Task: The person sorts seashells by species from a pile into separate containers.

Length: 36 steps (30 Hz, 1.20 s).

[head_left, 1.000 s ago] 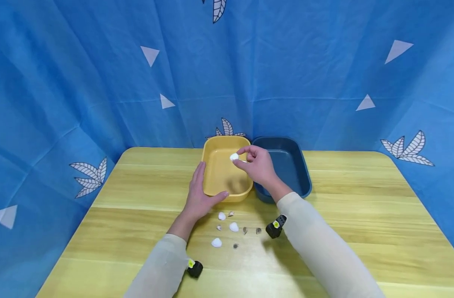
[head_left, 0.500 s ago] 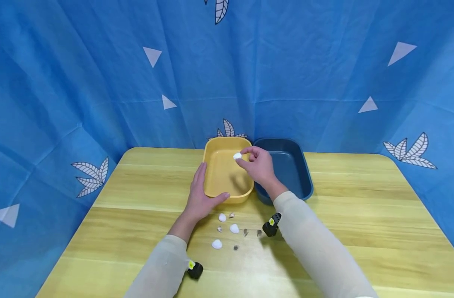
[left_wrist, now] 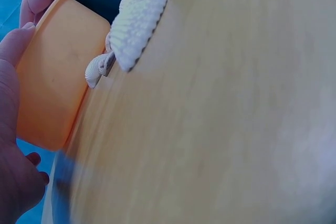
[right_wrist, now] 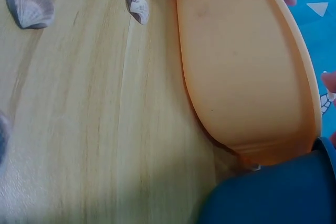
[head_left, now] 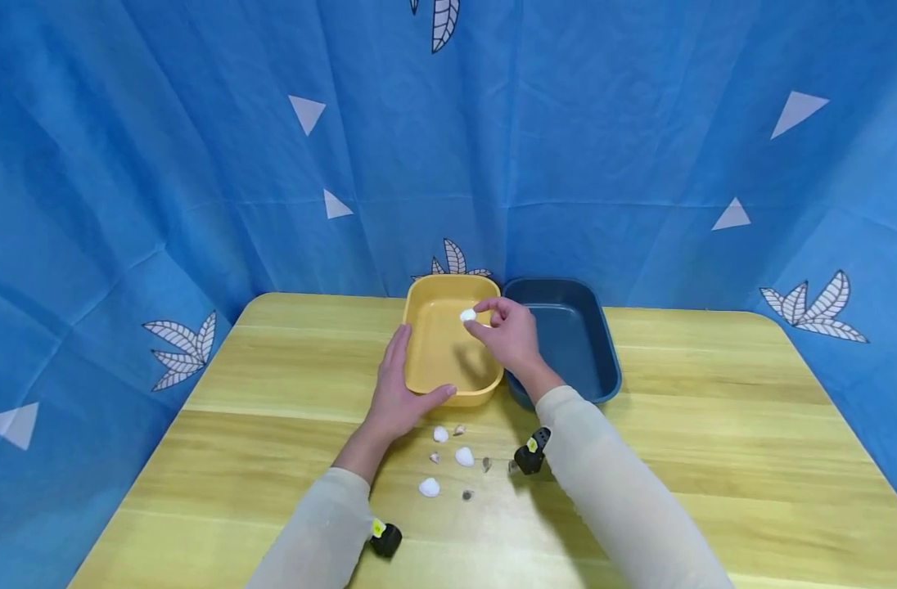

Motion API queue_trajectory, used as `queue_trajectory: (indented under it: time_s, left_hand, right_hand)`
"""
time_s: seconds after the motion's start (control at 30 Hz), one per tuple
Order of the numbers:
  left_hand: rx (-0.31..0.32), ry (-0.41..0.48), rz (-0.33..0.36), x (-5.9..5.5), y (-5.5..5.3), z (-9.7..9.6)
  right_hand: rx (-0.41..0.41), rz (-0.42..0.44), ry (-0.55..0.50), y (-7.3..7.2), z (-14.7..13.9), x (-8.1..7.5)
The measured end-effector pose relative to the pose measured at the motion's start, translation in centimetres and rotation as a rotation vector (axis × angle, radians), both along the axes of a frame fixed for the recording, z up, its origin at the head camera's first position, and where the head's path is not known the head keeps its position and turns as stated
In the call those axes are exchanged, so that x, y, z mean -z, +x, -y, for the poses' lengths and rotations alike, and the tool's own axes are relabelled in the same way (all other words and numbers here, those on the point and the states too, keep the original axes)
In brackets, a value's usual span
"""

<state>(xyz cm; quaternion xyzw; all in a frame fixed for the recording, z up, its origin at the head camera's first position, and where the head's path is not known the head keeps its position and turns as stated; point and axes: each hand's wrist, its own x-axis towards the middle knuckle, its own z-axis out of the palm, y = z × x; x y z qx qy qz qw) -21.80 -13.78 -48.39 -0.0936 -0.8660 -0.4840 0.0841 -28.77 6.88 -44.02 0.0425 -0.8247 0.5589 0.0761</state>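
My right hand point(head_left: 515, 335) pinches a white seashell point(head_left: 467, 315) between thumb and index finger, above the yellow bin point(head_left: 448, 398). A small white patch shows under its fingers; I cannot tell what it is. My left hand point(head_left: 394, 402) rests against the same bin, fingers straight along its left side and thumb at the near rim. The left wrist view shows that thumb point(left_wrist: 14, 45) touching the bin's edge. On the table in front lie several shells, among them a large white shell point(head_left: 430, 487), a white shell point(head_left: 464, 456) and a small brownish shell point(head_left: 487, 464).
A dark blue bin point(head_left: 612, 360) stands right beside the yellow one, partly behind my right wrist. Both stand on a wooden table point(head_left: 714, 425), near its back edge. A blue patterned curtain point(head_left: 603, 147) hangs behind and around the table.
The right hand has shifted slightly right and lower in the view, still pinching the white shell over the yellow bin. The left hand stays on the bin. The head view has tilted a little.
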Motion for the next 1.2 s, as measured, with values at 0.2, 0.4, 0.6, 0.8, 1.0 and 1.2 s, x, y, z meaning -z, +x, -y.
queue_trajectory:
  time_s: [0.2,0.4,0.6,0.8,1.0,1.2]
  left_hand:
    - [0.008,0.0,-0.012,0.16,0.11,-0.09]
    - [-0.007,-0.001,0.01,0.11,0.1,-0.23]
    - [-0.002,-0.009,-0.018,-0.06,-0.15,-0.24]
    - [-0.004,-0.007,-0.014,-0.09,-0.11,-0.18]
    - [-0.007,0.001,-0.002,-0.1,0.08,-0.12]
    - [-0.004,0.0,-0.007,-0.01,0.02,0.02]
  right_hand:
    - [0.014,0.011,0.034,0.19,-0.13,-0.01]
    - [0.044,0.044,0.052,0.05,-0.38,0.23]
    - [0.049,0.028,0.051,-0.24,-0.57,0.38]
    - [0.027,0.041,0.056,-0.29,-0.56,0.39]
    - [0.042,0.043,0.027,-0.22,-0.4,0.42]
    - [0.067,0.048,-0.054,-0.12,-0.42,0.23]
